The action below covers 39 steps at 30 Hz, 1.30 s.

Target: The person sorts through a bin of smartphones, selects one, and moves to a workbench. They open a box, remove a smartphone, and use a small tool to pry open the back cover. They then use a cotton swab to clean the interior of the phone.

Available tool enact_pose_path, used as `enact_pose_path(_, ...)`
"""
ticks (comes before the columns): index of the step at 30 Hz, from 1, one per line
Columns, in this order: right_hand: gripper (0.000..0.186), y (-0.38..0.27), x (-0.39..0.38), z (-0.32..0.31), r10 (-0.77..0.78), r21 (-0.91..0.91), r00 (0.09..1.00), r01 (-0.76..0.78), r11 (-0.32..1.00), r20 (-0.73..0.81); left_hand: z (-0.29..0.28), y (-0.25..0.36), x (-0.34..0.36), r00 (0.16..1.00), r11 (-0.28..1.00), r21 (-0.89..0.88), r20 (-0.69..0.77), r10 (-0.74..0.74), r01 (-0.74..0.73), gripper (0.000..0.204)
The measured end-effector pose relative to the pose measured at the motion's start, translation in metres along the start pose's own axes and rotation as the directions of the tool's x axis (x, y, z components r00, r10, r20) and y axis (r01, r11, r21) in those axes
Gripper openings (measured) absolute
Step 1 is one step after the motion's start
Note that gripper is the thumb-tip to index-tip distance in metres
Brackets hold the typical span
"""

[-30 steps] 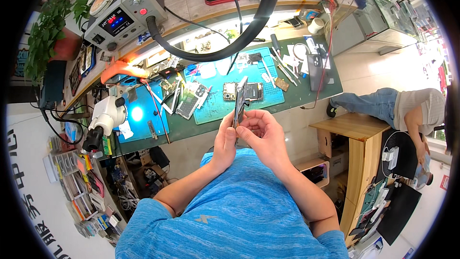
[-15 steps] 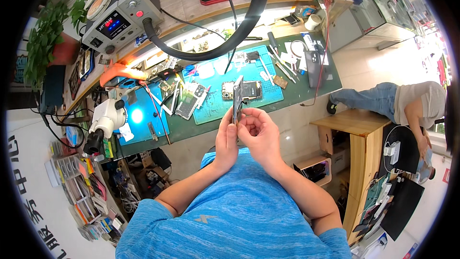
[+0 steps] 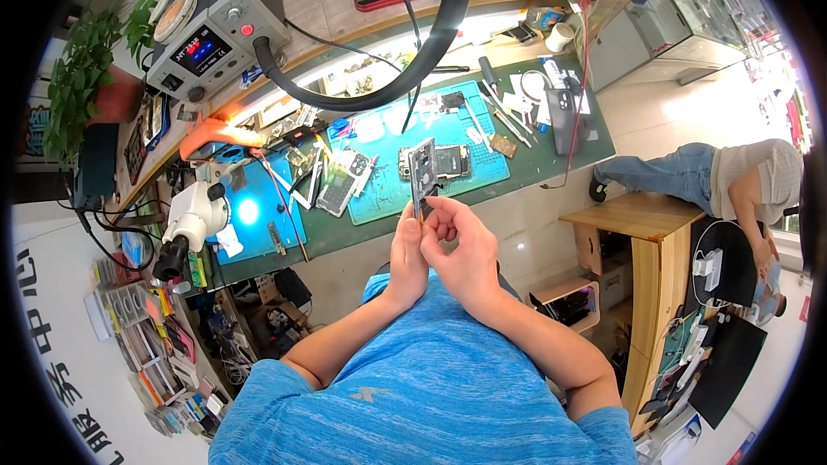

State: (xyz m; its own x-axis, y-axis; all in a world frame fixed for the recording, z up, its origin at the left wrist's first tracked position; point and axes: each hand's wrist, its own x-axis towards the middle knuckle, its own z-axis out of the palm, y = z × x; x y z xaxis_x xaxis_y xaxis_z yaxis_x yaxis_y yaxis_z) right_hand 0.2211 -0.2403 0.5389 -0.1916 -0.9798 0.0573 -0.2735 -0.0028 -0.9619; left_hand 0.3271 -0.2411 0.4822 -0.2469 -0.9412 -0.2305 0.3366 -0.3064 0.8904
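Observation:
In front of my chest, above the bench's near edge, a thin phone panel [image 3: 423, 170] stands nearly upright, its grey inner face turned partly to the right. My left hand [image 3: 407, 251] is closed on its lower left side. The thumb and fingers of my right hand [image 3: 463, 245] pinch its lower right edge, where small dark parts show; exactly what the fingertips press is hidden. Just beyond, an opened phone body [image 3: 450, 162] with a black battery lies on the blue-green work mat [image 3: 379, 202], partly behind the panel.
To the left are a phone housing [image 3: 346, 181], a white microscope [image 3: 191, 215] and a blue mat [image 3: 280, 185]. A thick black hose [image 3: 370, 102] arches overhead from a hot-air station [image 3: 200, 50]. Right of the mat lie tweezers [image 3: 514, 127] and a dark phone [image 3: 564, 120]. Another person [image 3: 741, 185] leans at the right.
The panel has turned from almost edge-on so that more of its grey inner face shows. Both hands have shifted slightly left, still holding it.

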Motion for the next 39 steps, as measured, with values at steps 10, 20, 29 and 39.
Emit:
enact_pose_path(10,0.035,-0.003,0.002,-0.003,-0.315,-0.197,0.948,0.317,0.928,0.043,-0.007,0.009,0.0,0.982,0.96,-0.213,0.084,-0.168,0.182,0.065)
enact_pose_path(20,0.014,-0.009,-0.002,-0.011,0.127,-0.03,0.991,-0.126,0.992,0.05,-0.01,0.031,0.017,0.985,0.922,-0.356,0.132,-0.113,0.153,0.078)
enact_pose_path(29,0.019,-0.018,-0.006,-0.002,0.289,0.014,0.956,-0.29,0.957,0.043,-0.003,0.017,0.013,0.992,0.986,-0.135,0.069,0.106,-0.096,0.08)
enact_pose_path(39,0.017,-0.012,-0.004,-0.003,0.435,0.171,0.885,-0.46,0.871,0.167,-0.002,0.012,0.012,0.996,0.99,-0.115,0.034,0.081,-0.077,0.08)
